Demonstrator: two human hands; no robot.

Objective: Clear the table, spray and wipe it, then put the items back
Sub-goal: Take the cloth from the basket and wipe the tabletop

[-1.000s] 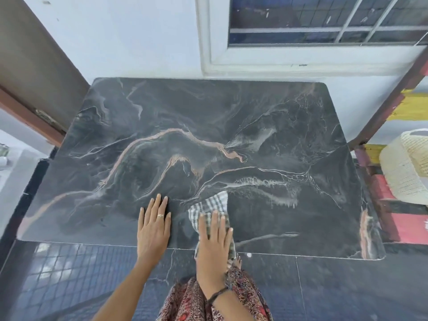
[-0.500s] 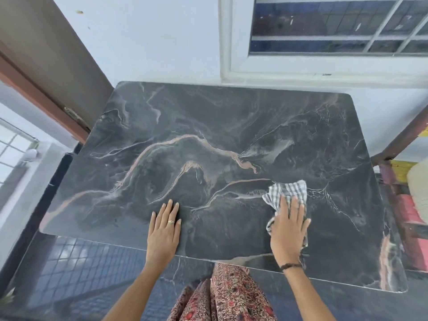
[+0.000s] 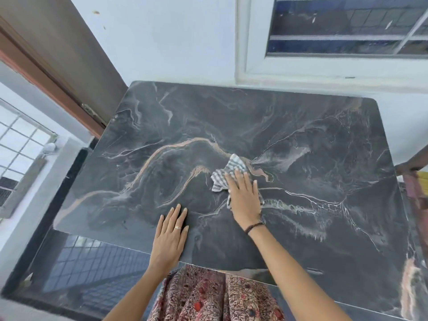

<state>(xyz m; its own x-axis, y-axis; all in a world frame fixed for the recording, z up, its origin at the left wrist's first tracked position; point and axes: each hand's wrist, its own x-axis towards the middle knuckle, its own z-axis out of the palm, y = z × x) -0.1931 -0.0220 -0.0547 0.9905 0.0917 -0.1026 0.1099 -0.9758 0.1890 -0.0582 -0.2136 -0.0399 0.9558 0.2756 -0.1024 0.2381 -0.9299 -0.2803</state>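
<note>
Her right hand [image 3: 245,197] is pressing flat-fingered on the checked cloth [image 3: 228,173]; the left hand [image 3: 170,235] is lying open on the marble counter [image 3: 324,158] beside it.

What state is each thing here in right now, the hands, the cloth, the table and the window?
Left hand: flat on the table, fingers straight, holding nothing.
Right hand: fingers straight, pressing the cloth down.
Checked cloth: crumpled, partly under the right hand, near the table's middle.
Marble table: bare apart from hands and cloth.
Window: cannot tell whether open.
</note>
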